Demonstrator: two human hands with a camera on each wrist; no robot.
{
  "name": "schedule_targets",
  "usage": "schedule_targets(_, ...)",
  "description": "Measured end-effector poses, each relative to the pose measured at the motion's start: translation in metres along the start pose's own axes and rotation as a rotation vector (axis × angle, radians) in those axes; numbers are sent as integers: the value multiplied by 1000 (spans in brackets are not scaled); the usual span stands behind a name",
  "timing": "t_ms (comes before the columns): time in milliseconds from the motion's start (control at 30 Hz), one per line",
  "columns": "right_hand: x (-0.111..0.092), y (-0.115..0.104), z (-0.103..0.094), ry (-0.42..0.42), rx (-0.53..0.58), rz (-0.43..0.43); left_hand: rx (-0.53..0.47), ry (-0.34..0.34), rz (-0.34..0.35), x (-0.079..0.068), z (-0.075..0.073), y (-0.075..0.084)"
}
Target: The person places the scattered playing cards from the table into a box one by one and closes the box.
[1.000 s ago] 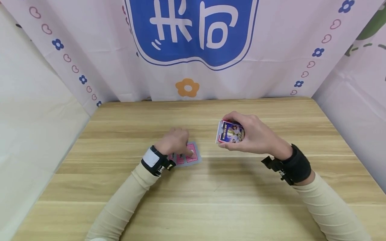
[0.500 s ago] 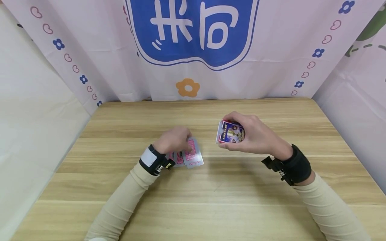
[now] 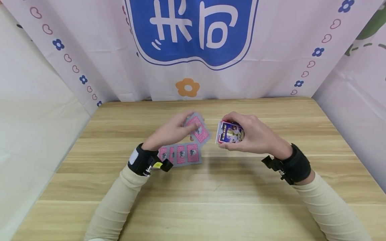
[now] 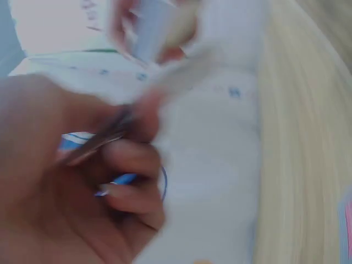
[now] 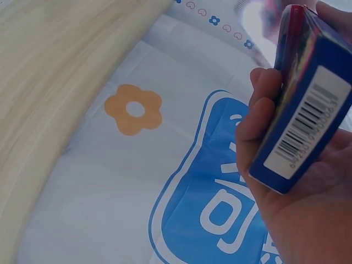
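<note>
My left hand [image 3: 173, 132] pinches a red-backed playing card [image 3: 202, 134] between thumb and fingers, lifted above the table and tilted. Blurred in the left wrist view, that card shows nearly edge-on. Just below the hand, several more playing cards [image 3: 181, 156] lie face down in an overlapping row, their left end partly hidden by the wrist strap. Across from the held card, my right hand [image 3: 256, 134] grips a blue and red card box [image 3: 231, 132], its open end turned left toward the card. A barcode label [image 5: 308, 124] shows on the box's bottom in the right wrist view.
The wooden table [image 3: 211, 207] runs back to a hanging white cloth [image 3: 120, 73] with a blue emblem and an orange flower. More pale cloth [image 3: 39, 134] hangs along both sides. Each wrist wears a black strap [image 3: 297, 165] with a small camera.
My left hand has picked a card off the row and raised it up and toward the box, uncovering the remaining cards. My right hand and the box have barely moved.
</note>
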State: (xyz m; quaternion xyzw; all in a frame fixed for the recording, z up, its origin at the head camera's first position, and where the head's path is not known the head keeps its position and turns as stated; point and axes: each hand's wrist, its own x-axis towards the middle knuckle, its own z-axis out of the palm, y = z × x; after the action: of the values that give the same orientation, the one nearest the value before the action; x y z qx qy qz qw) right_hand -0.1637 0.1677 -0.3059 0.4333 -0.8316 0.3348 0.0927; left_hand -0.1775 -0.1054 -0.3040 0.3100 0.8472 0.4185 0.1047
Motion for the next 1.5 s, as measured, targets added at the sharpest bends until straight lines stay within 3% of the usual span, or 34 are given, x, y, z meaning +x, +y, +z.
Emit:
schedule_targets(67,0,0,0,-12,3,0,-119,70,42,-1,-1,8)
schedule_targets(167,0,-1,0,-27,7,3,-187,119,86,-1,2,17)
schedule_targets(400,0,-1,0,-31,9,4,-222,156,120,-1,7,21)
schedule_targets(633,1,-2,1,-40,11,-8,-224,127,147,0,12,23)
schedule_targets(933,1,-5,3,-6,48,-15,-260,231,104,-5,27,56)
schedule_targets(1200,2,-5,1,32,26,-15,-255,367,169,5,41,27)
schedule_targets(1500,1,-2,1,32,12,11,-257,414,173,6,45,26)
